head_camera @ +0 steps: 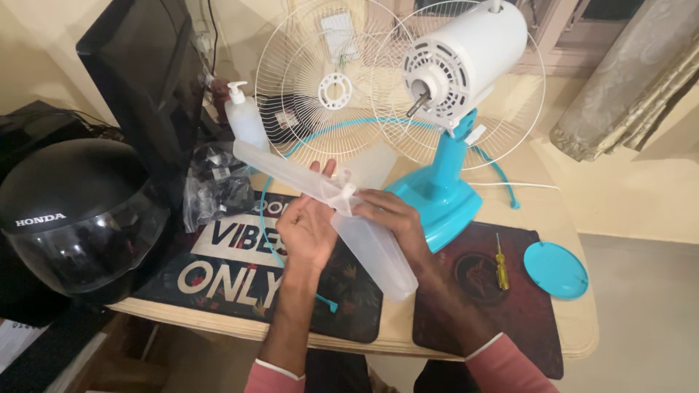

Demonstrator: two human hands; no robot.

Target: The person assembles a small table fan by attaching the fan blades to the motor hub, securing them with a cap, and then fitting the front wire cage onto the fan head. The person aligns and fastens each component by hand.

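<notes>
**Both hands on the clear fan blade, in front of the bare motor**

From the head camera, we see 1 view, looking down at a table (575,320) with a fan in pieces on it.

Our left hand (307,231) is raised, palm towards us, its fingers fairly straight and spread, pressed against the back of the clear plastic fan blade (371,247) near its hub (342,193). Our right hand (393,218) closes on the blade from the other side, fingers curled round the hub area. The blade is held above the table, between us and the fan. 1 wing slants down to the right towards the table edge, another runs up to the left, a third points away behind the hub.

Behind the blade stands the fan body: a blue stand (440,193) carrying a white motor (466,62) with its metal shaft (419,104) bare and pointing at us. The rear wire guard (510,131) sits behind the motor. A second wire guard (306,80) leans just to its left.

Right of the stand, a yellow screwdriver (500,262) lies on a dark mat (524,327), with a round blue cap (555,270) near it. A blue ring (273,244) curves across the printed mat (233,269) on the left. Further left sit a black helmet (73,211), a dark screen (145,80), a white pump bottle (244,116) and a crumpled plastic bag (215,185).
</notes>
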